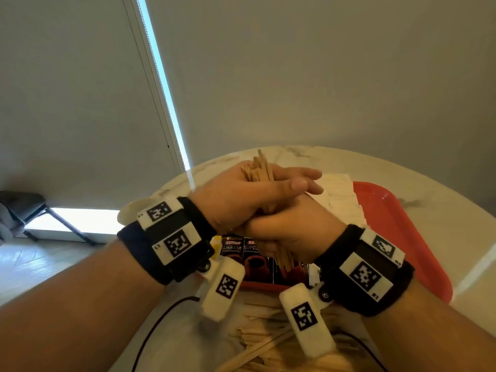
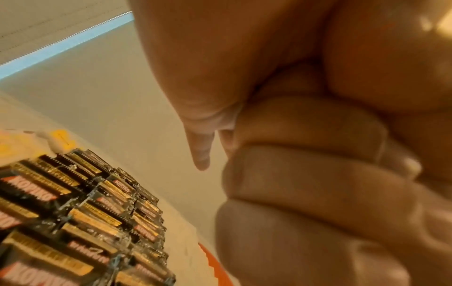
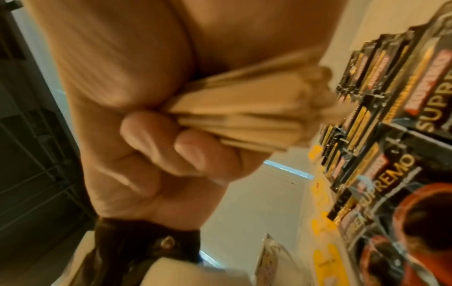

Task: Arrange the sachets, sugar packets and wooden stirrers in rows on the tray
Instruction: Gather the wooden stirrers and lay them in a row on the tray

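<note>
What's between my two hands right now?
A bundle of wooden stirrers, gripped by the left hand and right hand; head and right wrist views show it.

one red tray (image 1: pixel 397 210) on one marble desk (image 1: pixel 442 183). two hands, the left hand (image 1: pixel 241 197) and right hand (image 1: pixel 290 232), share one bundle of wooden stirrers (image 1: pixel 261 167), too many to count. black kopiko sachets (image 2: pixel 80 209) lie in several rows, well over a dozen. white sugar packets (image 1: pixel 341 200): one overlapping row, number unclear.
</note>
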